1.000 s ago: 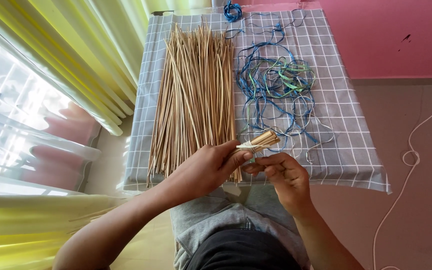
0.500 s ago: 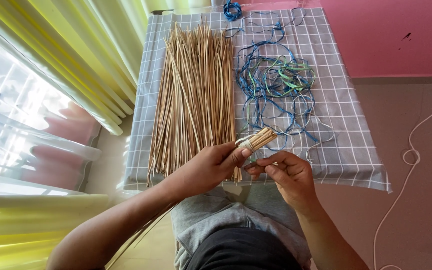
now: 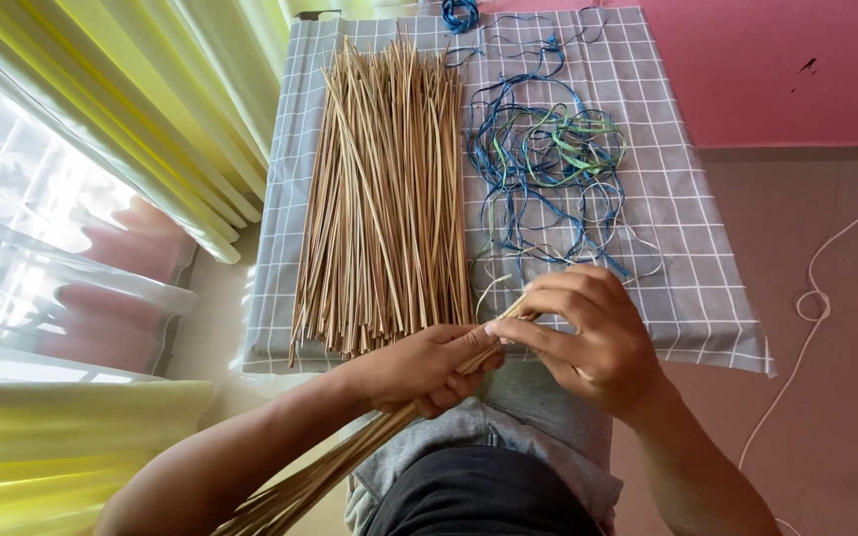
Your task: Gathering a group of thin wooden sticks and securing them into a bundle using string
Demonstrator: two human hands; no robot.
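On the near edge of a grey checked cloth (image 3: 707,288), both hands meet over one bundle of thin tan sticks (image 3: 350,467). Left hand (image 3: 419,367): fingers curled fully around the bundle, firm grasp, knuckles toward the camera. Bundle runs diagonally from lower left of the frame, under the left forearm, up to the hands; its upper tips show just between the two hands. Right hand (image 3: 588,337): fingers partly bent, thumb and forefinger pinched together at the bundle's upper end, touching the stick tips; whether a thin strand is held in the pinch cannot be told. Loose pile of the same tan sticks (image 3: 389,199) lies lengthwise on the cloth, left of centre, fanned slightly at the far end, near ends just beside the left hand. Tangle of blue and green cord (image 3: 548,159) lies on the cloth to the right of the pile, with pale loops trailing toward the right hand. Yellow-green curtain (image 3: 151,99) hangs at left. White cord (image 3: 816,298) trails on the floor at right, well apart from the cloth's contents.
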